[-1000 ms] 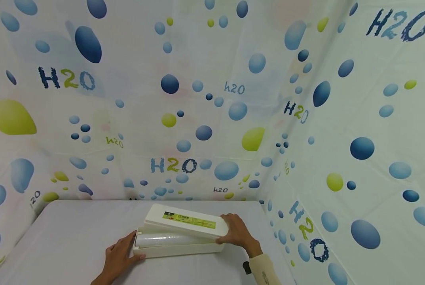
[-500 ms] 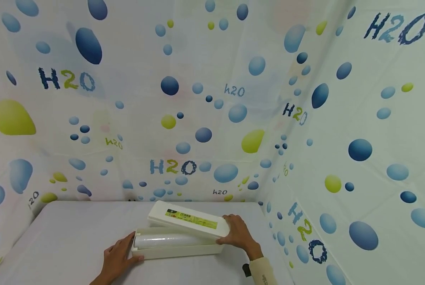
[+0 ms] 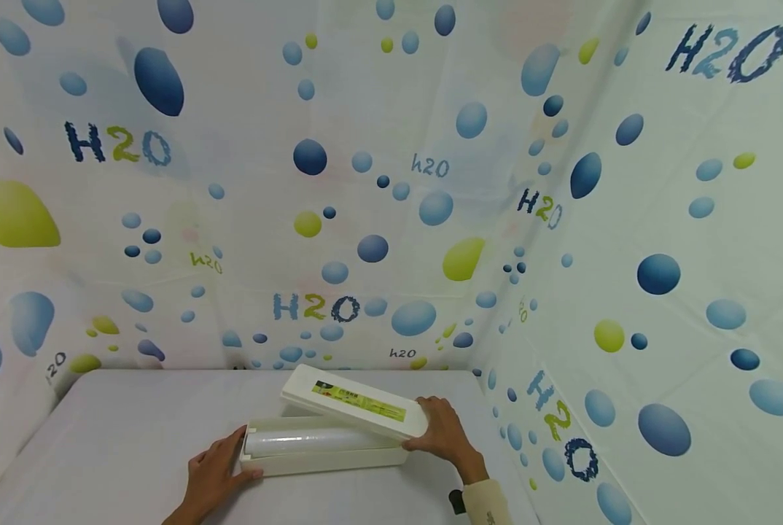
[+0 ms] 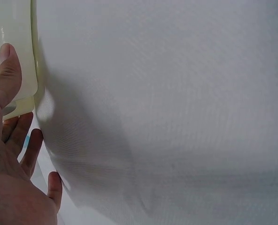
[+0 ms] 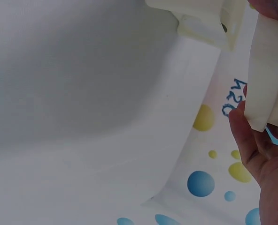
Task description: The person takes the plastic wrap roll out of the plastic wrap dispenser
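A long cream-white cling film box [image 3: 326,463] lies on the table in the head view, its top uncovered over a shiny clear-film roll [image 3: 309,440]. My left hand [image 3: 211,470] grips the box's left end; in the left wrist view the thumb [image 4: 10,70] presses the box front [image 4: 17,28]. Its other fingers are partly hidden at the end. My right hand [image 3: 445,434] holds the right end of the white lid [image 3: 365,401], which bears a yellow-green label. The lid sits tilted across the box, left end raised and set back. In the right wrist view, fingers wrap the lid's end [image 5: 266,70].
A white cloth covers the table [image 3: 135,423]. Behind and to the right hang white sheets [image 3: 247,219] printed with blue and green drops. A small black piece [image 3: 456,501] shows beside the right sleeve [image 3: 486,503].
The lid's left end has swung up, back and slightly right, baring more of the roll. My right hand has shifted slightly right with it; the left keeps its grip on the box.
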Demonstrator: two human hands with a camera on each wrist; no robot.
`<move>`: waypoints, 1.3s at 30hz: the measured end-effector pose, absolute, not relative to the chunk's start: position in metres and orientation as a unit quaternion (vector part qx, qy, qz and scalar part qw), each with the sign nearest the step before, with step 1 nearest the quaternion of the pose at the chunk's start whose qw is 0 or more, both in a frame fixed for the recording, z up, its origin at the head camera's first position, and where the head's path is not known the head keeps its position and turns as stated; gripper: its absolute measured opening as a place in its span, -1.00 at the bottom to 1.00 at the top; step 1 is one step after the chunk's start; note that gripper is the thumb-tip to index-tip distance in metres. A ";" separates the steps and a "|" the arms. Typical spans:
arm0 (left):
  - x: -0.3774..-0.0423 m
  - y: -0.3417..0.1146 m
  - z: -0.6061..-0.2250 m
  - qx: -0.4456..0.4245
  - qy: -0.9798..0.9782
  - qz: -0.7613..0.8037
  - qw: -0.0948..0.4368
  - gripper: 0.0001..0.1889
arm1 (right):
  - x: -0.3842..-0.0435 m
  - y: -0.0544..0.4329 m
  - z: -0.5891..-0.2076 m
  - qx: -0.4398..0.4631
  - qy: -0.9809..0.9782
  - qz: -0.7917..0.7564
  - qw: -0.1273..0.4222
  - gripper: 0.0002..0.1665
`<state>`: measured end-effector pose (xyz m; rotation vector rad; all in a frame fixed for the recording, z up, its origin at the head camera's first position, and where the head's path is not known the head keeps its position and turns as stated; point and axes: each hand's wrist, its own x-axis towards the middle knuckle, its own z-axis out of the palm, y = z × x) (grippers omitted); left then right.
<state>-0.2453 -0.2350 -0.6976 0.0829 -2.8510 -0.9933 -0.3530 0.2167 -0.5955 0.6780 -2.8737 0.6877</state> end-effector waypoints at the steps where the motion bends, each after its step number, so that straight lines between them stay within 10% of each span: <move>1: -0.246 -0.235 -0.697 0.029 -0.942 -0.329 0.055 0.14 | -0.353 0.217 -0.596 0.222 -0.946 0.228 0.055 -0.03; 39: -0.241 -0.235 -0.695 0.017 -0.942 -0.327 0.077 0.08 | -0.343 0.239 -0.605 0.167 -0.957 0.226 0.075 -0.07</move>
